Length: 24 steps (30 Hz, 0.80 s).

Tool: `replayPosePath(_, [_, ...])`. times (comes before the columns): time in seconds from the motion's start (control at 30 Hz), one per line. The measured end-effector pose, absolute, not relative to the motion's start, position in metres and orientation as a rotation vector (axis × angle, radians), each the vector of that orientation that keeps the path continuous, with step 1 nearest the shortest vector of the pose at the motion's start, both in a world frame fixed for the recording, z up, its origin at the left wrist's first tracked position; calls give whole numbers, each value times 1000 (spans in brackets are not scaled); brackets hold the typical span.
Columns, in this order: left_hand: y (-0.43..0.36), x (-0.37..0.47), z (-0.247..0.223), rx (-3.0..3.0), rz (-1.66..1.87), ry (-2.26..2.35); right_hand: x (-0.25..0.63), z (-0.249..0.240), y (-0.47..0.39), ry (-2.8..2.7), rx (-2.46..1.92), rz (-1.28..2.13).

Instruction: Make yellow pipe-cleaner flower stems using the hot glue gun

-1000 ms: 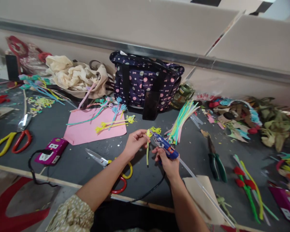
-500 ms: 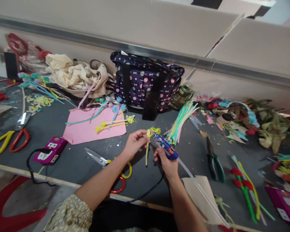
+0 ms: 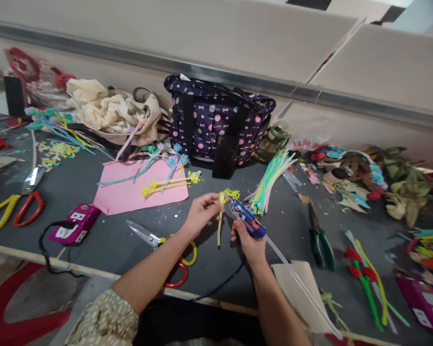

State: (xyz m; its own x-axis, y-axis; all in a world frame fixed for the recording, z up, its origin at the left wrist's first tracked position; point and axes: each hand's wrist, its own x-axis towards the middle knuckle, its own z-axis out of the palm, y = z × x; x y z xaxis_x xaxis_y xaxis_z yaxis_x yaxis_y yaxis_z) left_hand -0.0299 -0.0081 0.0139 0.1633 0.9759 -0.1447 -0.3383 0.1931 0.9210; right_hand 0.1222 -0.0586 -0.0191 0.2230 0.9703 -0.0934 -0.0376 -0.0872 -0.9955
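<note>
Pinched in my left hand is a yellow pipe-cleaner flower stem, its lower end pointing down toward the table. My right hand is wrapped round a blue glue gun, with a long clear glue stick running out of its back. The gun's nozzle meets or nearly meets the top of the stem; I cannot tell which. Small yellow pieces lie just behind the nozzle. Scissors with yellow and red handles rest partly under my left forearm.
Behind my hands stand a dark patterned bag and a phone. Pink paper with pipe-cleaner flowers lies left. A bundle of pastel pipe cleaners, pliers and brown paper are on the right. A black cord crosses the front.
Almost nothing differs. Both hands keep their places, with the glue gun still at the top of the yellow stem.
</note>
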Motion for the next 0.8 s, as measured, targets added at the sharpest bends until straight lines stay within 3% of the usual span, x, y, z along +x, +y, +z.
replayPosePath(0.8, [-7, -30, 8, 932, 1131, 937, 125, -25, -58, -1028, -1303, 1117])
